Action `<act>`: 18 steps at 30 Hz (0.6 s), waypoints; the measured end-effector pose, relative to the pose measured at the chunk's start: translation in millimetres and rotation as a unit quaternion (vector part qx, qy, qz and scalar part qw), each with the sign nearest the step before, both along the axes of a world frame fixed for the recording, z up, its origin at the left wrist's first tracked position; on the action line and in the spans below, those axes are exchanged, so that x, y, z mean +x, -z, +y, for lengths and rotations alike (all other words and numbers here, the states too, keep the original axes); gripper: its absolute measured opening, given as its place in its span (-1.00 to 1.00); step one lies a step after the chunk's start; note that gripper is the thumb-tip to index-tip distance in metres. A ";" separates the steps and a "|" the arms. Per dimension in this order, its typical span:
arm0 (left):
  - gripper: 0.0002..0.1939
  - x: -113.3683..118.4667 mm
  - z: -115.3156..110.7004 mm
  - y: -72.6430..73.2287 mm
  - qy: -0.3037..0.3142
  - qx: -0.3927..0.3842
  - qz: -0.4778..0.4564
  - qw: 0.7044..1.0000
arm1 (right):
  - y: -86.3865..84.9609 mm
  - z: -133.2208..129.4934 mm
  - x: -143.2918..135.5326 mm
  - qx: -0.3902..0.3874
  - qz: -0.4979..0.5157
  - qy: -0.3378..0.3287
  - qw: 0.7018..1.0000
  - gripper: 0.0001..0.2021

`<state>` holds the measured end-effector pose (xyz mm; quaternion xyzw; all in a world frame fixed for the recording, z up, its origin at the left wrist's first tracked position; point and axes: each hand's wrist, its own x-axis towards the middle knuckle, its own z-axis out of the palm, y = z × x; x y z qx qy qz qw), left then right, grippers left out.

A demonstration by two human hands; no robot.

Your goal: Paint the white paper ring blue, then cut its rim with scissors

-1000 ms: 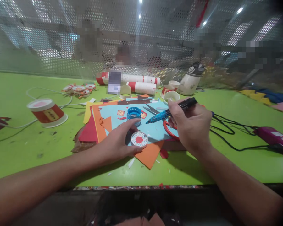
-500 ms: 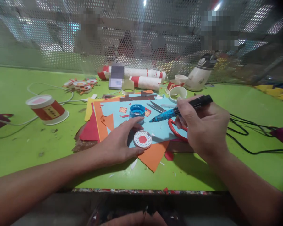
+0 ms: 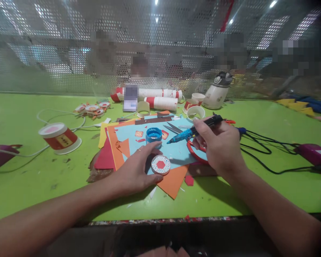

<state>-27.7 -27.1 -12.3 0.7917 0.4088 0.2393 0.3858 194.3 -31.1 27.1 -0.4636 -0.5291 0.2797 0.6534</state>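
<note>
My left hand (image 3: 135, 167) curves around a small round white disc (image 3: 153, 169) with blue dots and a red hexagon in its middle, thumb at the near edge and fingers at the far side. A black pen (image 3: 187, 132), its front half smeared with blue paint, is gripped in my right hand (image 3: 220, 146). Its tip points left, above the paper and apart from the disc. Just beyond my left fingers stands an open jar of blue paint (image 3: 153, 136). Red-handled scissors (image 3: 194, 151) lie partly hidden under my right hand.
Coloured paper sheets (image 3: 123, 125) lie stacked under the work on the green table (image 3: 56, 189). A red-and-white paper cup (image 3: 60, 137) stands upside down at left. Behind are stacked cups (image 3: 160, 103), a bottle (image 3: 216, 92) and disc-shaped crafts (image 3: 92, 109). Cables run to a purple device (image 3: 311, 153).
The camera view has shifted, so the table sits slightly lower in the picture. Both hands keep their grips; the pen tip still hovers near the jar, with little movement.
</note>
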 end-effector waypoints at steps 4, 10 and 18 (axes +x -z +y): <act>-0.15 0.2 -1.2 -0.1 -0.003 -0.006 0.000 1.000 | -3.0 4.2 1.5 -0.037 0.061 -0.008 0.997 -0.59; -0.16 1.2 0.4 2.6 -0.001 0.019 0.000 1.000 | -1.8 11.6 3.7 -0.016 0.075 -0.016 0.997 -0.56; -0.17 1.5 -0.3 4.2 -0.002 0.030 0.000 1.000 | -12.8 21.0 -6.0 -0.048 -0.006 -0.066 0.997 -0.66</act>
